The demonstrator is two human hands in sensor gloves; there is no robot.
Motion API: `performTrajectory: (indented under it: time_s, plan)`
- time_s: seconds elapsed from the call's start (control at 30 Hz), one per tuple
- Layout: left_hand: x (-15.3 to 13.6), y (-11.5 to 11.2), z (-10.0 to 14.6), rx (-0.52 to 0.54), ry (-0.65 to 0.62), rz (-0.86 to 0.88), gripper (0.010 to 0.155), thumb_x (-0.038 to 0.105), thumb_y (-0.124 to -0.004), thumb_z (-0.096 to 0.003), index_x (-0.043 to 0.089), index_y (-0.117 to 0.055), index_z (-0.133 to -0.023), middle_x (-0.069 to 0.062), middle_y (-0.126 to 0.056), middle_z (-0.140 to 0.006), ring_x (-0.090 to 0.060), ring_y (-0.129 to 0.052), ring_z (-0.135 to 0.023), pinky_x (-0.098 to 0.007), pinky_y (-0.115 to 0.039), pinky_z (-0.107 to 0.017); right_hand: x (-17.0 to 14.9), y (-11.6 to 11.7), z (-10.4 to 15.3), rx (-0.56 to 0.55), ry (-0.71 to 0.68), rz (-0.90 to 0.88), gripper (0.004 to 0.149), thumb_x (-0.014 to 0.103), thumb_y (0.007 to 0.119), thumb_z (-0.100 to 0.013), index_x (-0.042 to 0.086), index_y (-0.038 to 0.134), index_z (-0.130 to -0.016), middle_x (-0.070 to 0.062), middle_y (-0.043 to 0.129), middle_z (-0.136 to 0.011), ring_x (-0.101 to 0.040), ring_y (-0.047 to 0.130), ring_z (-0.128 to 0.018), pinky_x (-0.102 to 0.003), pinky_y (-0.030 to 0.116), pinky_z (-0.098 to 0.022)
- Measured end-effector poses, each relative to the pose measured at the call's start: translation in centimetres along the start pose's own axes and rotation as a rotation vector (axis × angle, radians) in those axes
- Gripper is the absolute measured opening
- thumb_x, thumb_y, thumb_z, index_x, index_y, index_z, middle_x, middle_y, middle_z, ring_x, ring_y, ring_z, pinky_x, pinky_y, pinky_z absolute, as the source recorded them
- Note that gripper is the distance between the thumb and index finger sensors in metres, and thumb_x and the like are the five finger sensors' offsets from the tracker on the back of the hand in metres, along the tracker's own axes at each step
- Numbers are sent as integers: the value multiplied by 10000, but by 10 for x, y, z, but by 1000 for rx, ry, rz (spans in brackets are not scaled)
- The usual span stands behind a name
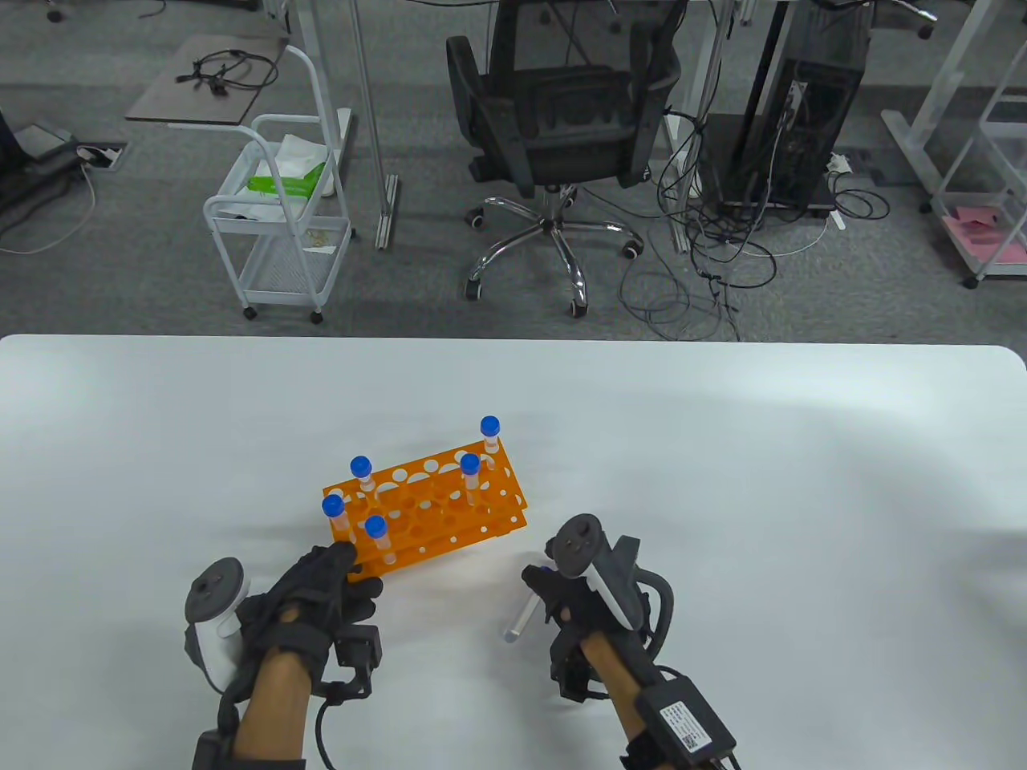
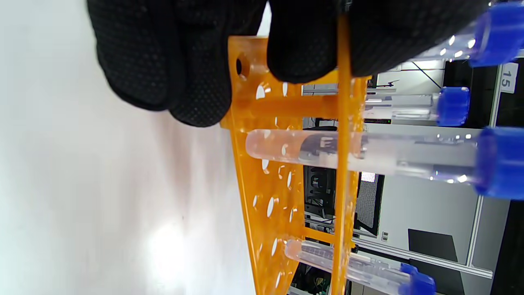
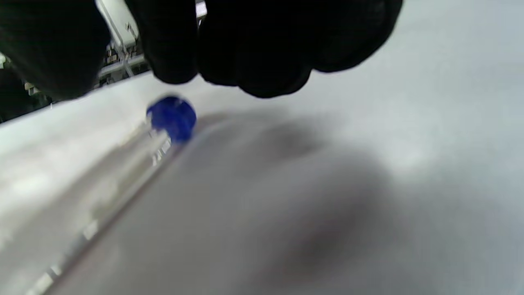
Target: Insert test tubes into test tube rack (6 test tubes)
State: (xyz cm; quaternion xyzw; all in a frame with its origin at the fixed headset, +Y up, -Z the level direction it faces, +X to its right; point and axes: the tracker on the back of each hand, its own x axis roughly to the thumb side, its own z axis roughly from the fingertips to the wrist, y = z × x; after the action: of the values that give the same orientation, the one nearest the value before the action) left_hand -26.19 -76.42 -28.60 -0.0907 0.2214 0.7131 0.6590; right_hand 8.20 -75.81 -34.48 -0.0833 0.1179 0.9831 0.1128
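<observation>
Right hand [image 1: 590,597] hides the loose tube [image 1: 521,616]'s cap end; wrist view too blurred to tell its grip. Tube lies on table [image 1: 722,449], long axis slanting toward the rack [image 1: 433,509]. Left hand [image 1: 321,589] grips rack's near corner; five tubes stand upright.

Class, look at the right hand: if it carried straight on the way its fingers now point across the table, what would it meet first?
Probably the orange rack. The right hand, over a loose test tube, points up and left toward the rack's near right end. The table between them shows bare, though height above it is unclear.
</observation>
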Motion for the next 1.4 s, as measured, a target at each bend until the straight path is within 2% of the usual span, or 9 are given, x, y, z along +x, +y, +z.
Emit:
performTrajectory:
  time_s: [0.17, 0.27, 0.53, 0.63, 0.7, 1.0, 1.4]
  plan:
    - [-1, 3, 0, 6, 2, 12, 415, 481, -767, -439, 172, -826, -710, -243, -788, -945, -330, -971, -710, -430, -895, -457, 7, 11, 0, -37, 19, 95, 687, 705, 786, -366, 405, 683, -975, 69, 842, -864, -174, 926, -656, -384, 828, -498]
    - [-1, 5, -2, 5, 1, 23, 415, 483, -764, -440, 174, -824, -711, -242, -785, -946, -329, -970, -712, -429, -895, -458, 10, 13, 1, -45, 22, 121, 661, 672, 803, -372, 396, 701, -964, 78, 844, -848, -173, 923, -642, -384, 825, -500]
    - [-1, 4, -2, 0, 1, 9, 414, 483, -763, -444, 174, -821, -714, -243, -782, -948, -330, -967, -716, -429, -893, -462, 10, 9, 1, -52, 31, 87, 589, 587, 848, -393, 370, 726, -927, 33, 894, -840, -184, 967, -618, -384, 853, -466]
    - [-1, 2, -1, -1, -7, 2, 414, 482, -762, -444, 174, -821, -714, -242, -782, -949, -330, -967, -715, -429, -893, -461, 6, 3, 0, -50, 37, 36, 510, 510, 862, -423, 423, 712, -902, 31, 918, -850, -184, 1008, -624, -375, 878, -438]
    - [-1, 1, -1, -8, -11, 1, 414, 482, -763, -444, 174, -821, -714, -243, -783, -947, -329, -967, -715, -430, -893, -461, 0, -1, -3, -9, 40, -22, 500, 488, 863, -428, 421, 713, -900, 27, 926, -840, -182, 1016, -627, -378, 882, -428]
    - [-1, -3, -1, -25, -13, -17, 415, 483, -764, -444, 174, -822, -713, -246, -785, -946, -331, -969, -712, -431, -894, -458, -17, -35, 0, 49, -10, -240, 578, 456, 867, -434, 323, 677, -963, 17, 845, -897, -217, 968, -664, -401, 848, -450]
    - [-2, -8, 0, -42, -18, -34, 414, 483, -764, -443, 173, -824, -711, -246, -787, -944, -329, -971, -710, -429, -895, -457, -22, -65, 17, -38, -86, -309, 586, 430, 897, -418, 327, 681, -953, 19, 811, -924, -226, 943, -695, -418, 833, -478]
